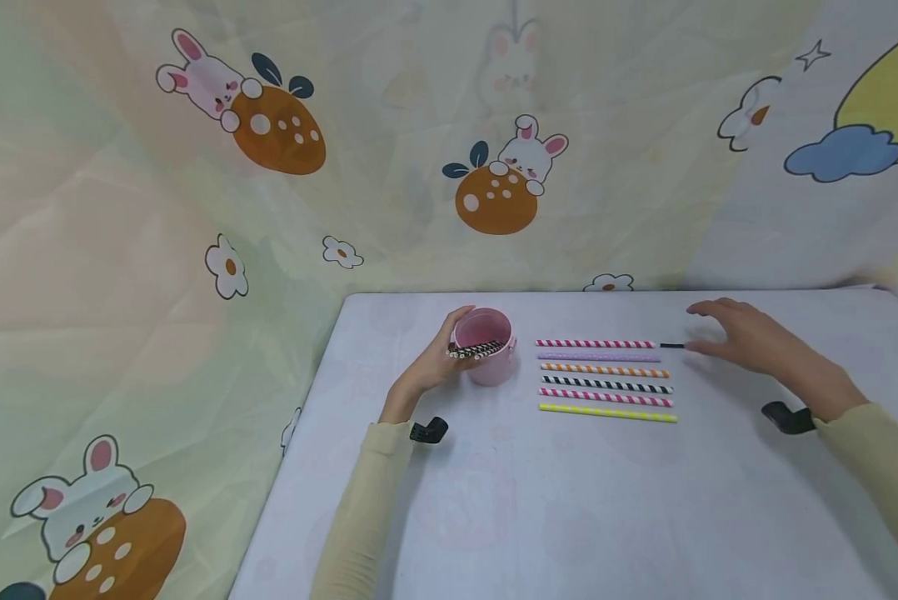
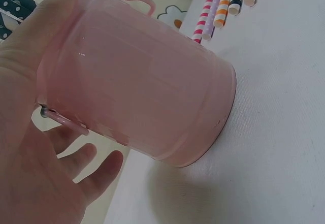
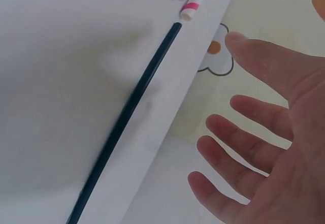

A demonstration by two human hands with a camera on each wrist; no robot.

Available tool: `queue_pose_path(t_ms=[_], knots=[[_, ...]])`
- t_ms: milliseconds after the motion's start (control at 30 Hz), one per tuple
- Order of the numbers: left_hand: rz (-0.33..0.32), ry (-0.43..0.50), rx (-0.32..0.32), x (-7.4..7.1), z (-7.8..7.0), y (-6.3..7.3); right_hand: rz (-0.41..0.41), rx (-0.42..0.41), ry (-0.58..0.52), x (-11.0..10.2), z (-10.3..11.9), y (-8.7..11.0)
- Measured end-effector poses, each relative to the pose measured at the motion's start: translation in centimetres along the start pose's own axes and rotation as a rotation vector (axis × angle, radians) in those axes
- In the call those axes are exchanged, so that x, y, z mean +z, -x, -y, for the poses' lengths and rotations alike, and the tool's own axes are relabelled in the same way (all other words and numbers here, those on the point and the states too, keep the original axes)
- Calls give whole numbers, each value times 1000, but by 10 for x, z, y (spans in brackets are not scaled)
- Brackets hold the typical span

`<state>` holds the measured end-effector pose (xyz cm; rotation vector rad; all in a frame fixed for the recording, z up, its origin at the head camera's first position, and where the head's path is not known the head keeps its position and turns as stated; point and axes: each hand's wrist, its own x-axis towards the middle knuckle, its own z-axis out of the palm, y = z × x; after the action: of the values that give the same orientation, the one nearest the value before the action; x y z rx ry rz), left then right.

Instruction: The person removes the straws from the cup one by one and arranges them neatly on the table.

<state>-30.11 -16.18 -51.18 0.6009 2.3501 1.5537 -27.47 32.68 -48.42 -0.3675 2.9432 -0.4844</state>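
Note:
A small pink bucket is gripped by my left hand, with the thumb near its rim and the other fingers on the far side. It tilts in the left wrist view. Black-and-white dotted straws lie across its mouth. My right hand has its fingers spread and holds nothing. Close by it lies a thin black stick, mostly hidden by the hand in the head view. The stick's end is by a red-and-white striped straw.
Below that straw, a purple straw, an orange striped straw, a black striped straw, a pink striped straw and a yellow straw lie in a row on the white table. A patterned cloth hangs behind.

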Motion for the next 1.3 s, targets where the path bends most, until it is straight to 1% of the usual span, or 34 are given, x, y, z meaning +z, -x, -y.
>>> queue_pose_path(t_ms=[267,467,633,733,867,1033,1167,1300], knots=[[-8,-10,2,0,-1,0,-13,1,-25,-5,22,-5],[-6,-8,12,-1,-2,0,-56,-14,-57,-6,40,-5],[-2,-7,-14,-2,-2,0,-102,-49,-70,-9,55,-4],[7,-2,-29,-2,-2,0,-115,-70,-73,-12,65,-6],[14,5,-22,-2,-2,0,-144,-126,-68,-15,77,-10],[7,2,-10,-1,-1,-1,-215,-240,-53,-17,91,-17],[-7,-5,-12,0,-2,-1,-221,-290,-49,-16,106,-25],[-5,-10,-14,0,-1,-1,-224,-343,-50,-12,122,-33]])
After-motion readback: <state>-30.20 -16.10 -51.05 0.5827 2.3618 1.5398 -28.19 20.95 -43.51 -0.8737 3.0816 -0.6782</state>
